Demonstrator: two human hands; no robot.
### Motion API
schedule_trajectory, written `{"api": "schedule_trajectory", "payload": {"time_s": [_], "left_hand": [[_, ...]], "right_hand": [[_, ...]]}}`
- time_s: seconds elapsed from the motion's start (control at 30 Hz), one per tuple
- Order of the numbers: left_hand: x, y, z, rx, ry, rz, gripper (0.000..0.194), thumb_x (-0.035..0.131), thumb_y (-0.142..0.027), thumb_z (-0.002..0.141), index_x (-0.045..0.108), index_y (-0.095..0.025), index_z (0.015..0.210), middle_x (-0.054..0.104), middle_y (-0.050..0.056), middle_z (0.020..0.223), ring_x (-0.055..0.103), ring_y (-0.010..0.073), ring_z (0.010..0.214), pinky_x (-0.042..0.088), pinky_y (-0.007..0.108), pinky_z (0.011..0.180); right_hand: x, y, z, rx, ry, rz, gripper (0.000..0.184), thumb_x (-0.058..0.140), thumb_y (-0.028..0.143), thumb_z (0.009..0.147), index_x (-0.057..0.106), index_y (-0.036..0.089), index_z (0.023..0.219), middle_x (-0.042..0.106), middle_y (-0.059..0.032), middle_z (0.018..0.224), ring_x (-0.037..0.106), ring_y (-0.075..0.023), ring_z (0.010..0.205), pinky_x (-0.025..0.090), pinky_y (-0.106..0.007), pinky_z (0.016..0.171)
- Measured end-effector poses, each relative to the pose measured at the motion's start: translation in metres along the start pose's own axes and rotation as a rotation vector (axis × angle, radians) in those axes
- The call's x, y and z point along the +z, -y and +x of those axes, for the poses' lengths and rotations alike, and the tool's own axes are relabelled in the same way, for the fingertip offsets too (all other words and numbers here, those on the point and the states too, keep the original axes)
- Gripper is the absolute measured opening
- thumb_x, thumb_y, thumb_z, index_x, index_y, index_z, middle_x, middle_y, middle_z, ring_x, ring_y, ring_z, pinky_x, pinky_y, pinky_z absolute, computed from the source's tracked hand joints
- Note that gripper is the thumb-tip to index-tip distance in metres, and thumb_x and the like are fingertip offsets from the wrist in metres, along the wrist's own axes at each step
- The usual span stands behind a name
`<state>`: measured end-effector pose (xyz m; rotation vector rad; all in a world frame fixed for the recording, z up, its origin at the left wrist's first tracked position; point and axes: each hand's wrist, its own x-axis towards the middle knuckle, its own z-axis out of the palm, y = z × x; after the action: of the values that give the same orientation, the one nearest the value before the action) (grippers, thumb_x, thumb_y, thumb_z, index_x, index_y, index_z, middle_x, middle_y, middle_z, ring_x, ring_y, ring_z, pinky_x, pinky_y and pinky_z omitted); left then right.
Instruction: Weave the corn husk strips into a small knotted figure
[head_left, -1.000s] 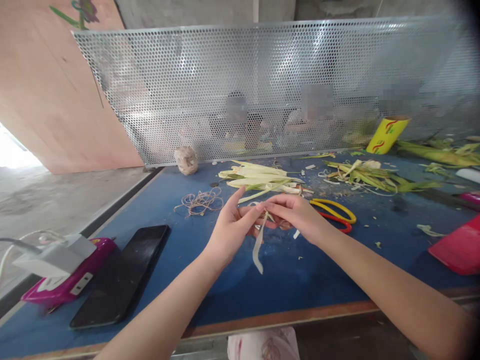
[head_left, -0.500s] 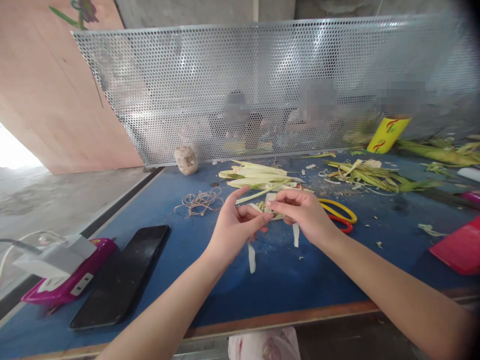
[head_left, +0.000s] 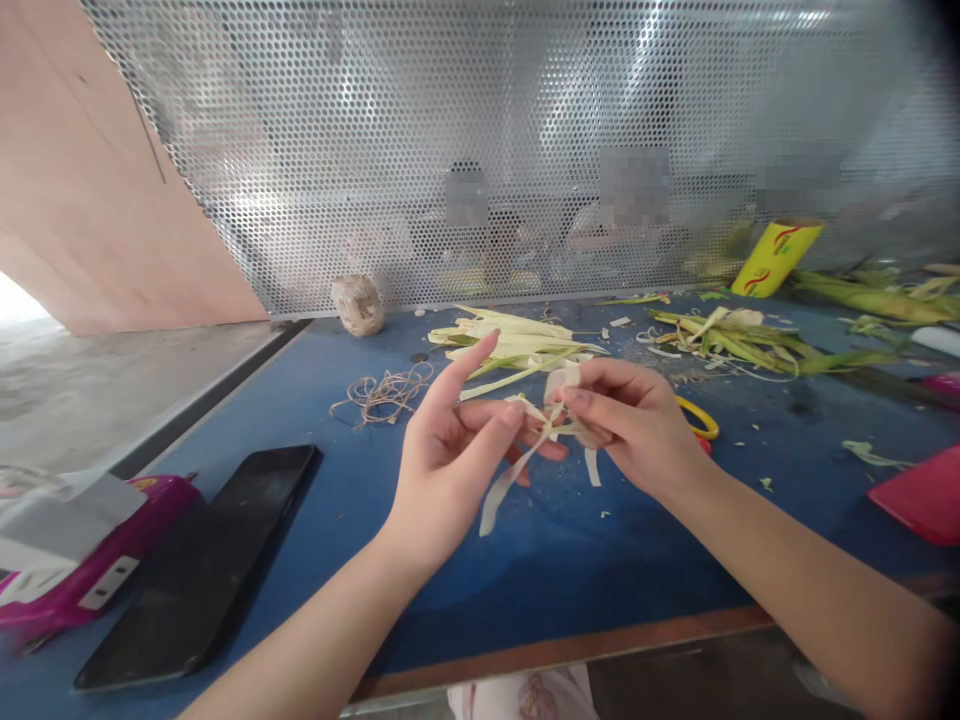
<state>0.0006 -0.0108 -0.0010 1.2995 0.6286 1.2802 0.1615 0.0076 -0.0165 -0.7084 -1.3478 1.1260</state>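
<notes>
Pale strips of corn husk [head_left: 501,497] cross in a small knot between my two hands over the blue table. My left hand [head_left: 442,460] pinches them between thumb and fingers, its index finger raised. Thumb and fingertips of my right hand [head_left: 637,425] grip a wider end of the husk close to the knot. One strip hangs down below the left fingers, and a short white end shows beneath the right. Partly hidden behind my right hand are yellow and red loop handles [head_left: 699,418]. Beyond the hands lies a pile of pale green husks [head_left: 517,340].
Tangled twine [head_left: 386,395] lies to the left, near a wrapped lump [head_left: 358,304]. A black phone [head_left: 206,555] and a purple power strip [head_left: 112,565] sit at front left. Green husks [head_left: 750,340], a yellow roll [head_left: 778,258] and a red object [head_left: 919,490] are rightward. Perforated metal [head_left: 450,120] stands behind.
My hands have drawn slightly apart, and the knotted crossing of the husk strips now shows between them. The hanging strip has swung to a slant. The view has tilted down a little.
</notes>
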Motion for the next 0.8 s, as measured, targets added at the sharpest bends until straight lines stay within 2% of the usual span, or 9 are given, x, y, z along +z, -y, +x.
{"api": "schedule_trajectory", "payload": {"time_s": [0.07,0.23,0.33,0.47,0.63,0.8], "left_hand": [[0.0026,-0.0009,-0.0033,-0.009,0.029,0.03,0.06,0.059,-0.019,0.077,0.037,-0.024,0.132,0.068,0.002,0.069,0.066,0.0195,0.062,0.047,0.025,0.046],[0.0083,-0.0008,-0.0076,0.038,-0.048,0.035,0.061,0.061,-0.019,0.074,0.04,-0.025,0.132,0.067,0.001,0.063,0.064,0.0179,0.055,0.045,0.024,0.043],[0.008,0.0007,-0.0076,0.062,-0.025,-0.007,0.061,0.06,-0.019,0.075,0.04,-0.024,0.132,0.068,0.001,0.063,0.065,0.019,0.056,0.045,0.024,0.043],[0.0051,0.0029,-0.0067,0.11,0.037,-0.039,0.06,0.059,-0.017,0.077,0.039,-0.023,0.132,0.07,0.002,0.065,0.066,0.0188,0.056,0.047,0.024,0.044],[0.0016,0.0036,-0.0068,0.159,0.123,-0.039,0.057,0.055,-0.013,0.08,0.035,-0.023,0.133,0.072,0.003,0.074,0.067,0.0184,0.062,0.047,0.023,0.045],[0.0008,0.0041,-0.0064,0.168,0.109,-0.001,0.062,0.06,-0.013,0.077,0.034,-0.023,0.133,0.07,0.001,0.071,0.067,0.0174,0.061,0.049,0.022,0.044]], "right_hand": [[-0.0002,0.0016,-0.0018,-0.017,-0.001,-0.008,0.01,0.069,0.034,0.068,0.068,0.024,0.067,0.051,0.004,0.048,0.028,-0.0047,0.037,0.023,-0.022,0.036],[-0.0013,0.0031,-0.0055,-0.012,-0.042,-0.082,0.018,0.07,0.044,0.065,0.068,0.026,0.066,0.059,0.0009,0.053,0.036,-0.0066,0.038,0.027,-0.023,0.036],[-0.0013,0.0032,-0.0065,-0.013,-0.044,-0.09,0.02,0.07,0.045,0.063,0.067,0.026,0.065,0.059,0.0011,0.052,0.037,-0.0071,0.038,0.028,-0.023,0.036],[0.0001,0.0042,-0.0062,-0.026,-0.043,-0.022,0.016,0.072,0.041,0.063,0.066,0.026,0.064,0.06,0.0021,0.051,0.039,-0.0068,0.037,0.028,-0.022,0.035],[0.0001,0.0043,-0.0041,-0.111,-0.017,0.039,0.009,0.071,0.032,0.067,0.066,0.024,0.066,0.064,0.0024,0.057,0.041,-0.0052,0.037,0.028,-0.02,0.033],[-0.0017,0.003,-0.0032,-0.094,0.047,0.069,0.004,0.069,0.027,0.071,0.067,0.025,0.069,0.064,0.0027,0.061,0.043,-0.0054,0.04,0.03,-0.019,0.035]]}}
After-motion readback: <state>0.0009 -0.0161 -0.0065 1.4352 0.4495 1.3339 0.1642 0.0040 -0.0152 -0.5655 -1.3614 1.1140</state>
